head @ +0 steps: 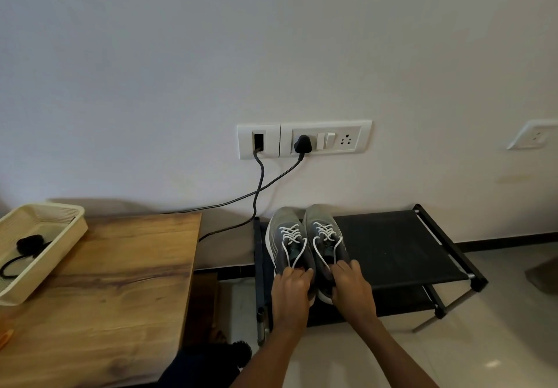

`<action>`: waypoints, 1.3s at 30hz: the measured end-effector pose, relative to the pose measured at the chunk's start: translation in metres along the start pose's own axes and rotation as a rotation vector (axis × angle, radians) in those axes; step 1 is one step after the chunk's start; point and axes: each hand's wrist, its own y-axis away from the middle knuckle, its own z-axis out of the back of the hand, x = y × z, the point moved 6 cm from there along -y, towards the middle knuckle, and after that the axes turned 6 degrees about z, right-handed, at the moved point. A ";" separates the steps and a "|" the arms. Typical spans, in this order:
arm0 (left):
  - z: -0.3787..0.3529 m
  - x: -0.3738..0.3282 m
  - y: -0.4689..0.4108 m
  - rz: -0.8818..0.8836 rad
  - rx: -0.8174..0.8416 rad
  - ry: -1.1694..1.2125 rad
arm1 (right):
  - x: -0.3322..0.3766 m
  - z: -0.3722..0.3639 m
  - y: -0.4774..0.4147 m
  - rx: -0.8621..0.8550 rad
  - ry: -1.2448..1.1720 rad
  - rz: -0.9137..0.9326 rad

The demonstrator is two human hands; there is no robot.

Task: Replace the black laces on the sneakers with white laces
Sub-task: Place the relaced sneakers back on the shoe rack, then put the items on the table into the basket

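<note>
At the left edge of the frame we see a cream slatted plastic basket (pixel 77 227) on a brown wooden table (pixel 120 282), with a bundle of black laces (pixel 28 244) lying inside it, one end trailing toward its lower corner. On the wall at centre sits a white switch plate (pixel 303 129) with two dark cables plugged in. Below it, in the lower middle, a pair of grey knit sneakers (pixel 283 218) stands side by side, both threaded with white laces (pixel 290 233), on the left end of a black fabric shoe rack (pixel 398 245). Our left hand (pixel 291 289) grasps the heel of the left-hand sneaker, fingers curled over its collar; our right hand (pixel 351 286) grips the other heel likewise
</note>
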 end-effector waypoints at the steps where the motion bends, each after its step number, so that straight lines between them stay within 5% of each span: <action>1: 0.000 0.000 -0.001 0.002 0.002 0.002 | 0.000 0.000 -0.001 0.024 -0.002 -0.009; 13: 0.002 0.011 0.001 0.113 0.037 0.082 | 0.003 0.006 -0.003 0.157 0.165 -0.106; 20: 0.054 0.013 -0.003 0.125 0.027 0.149 | 0.041 0.040 -0.006 -0.061 0.139 -0.114; 26: 0.148 0.053 -0.012 0.121 0.003 0.127 | 0.132 0.062 -0.025 -0.064 -0.011 0.046; 32: 0.244 0.152 0.030 0.325 -0.149 0.201 | 0.256 0.057 -0.037 0.004 -0.121 0.234; 39: 0.286 0.282 0.110 0.796 -0.329 0.424 | 0.381 0.014 -0.036 0.118 -0.268 0.419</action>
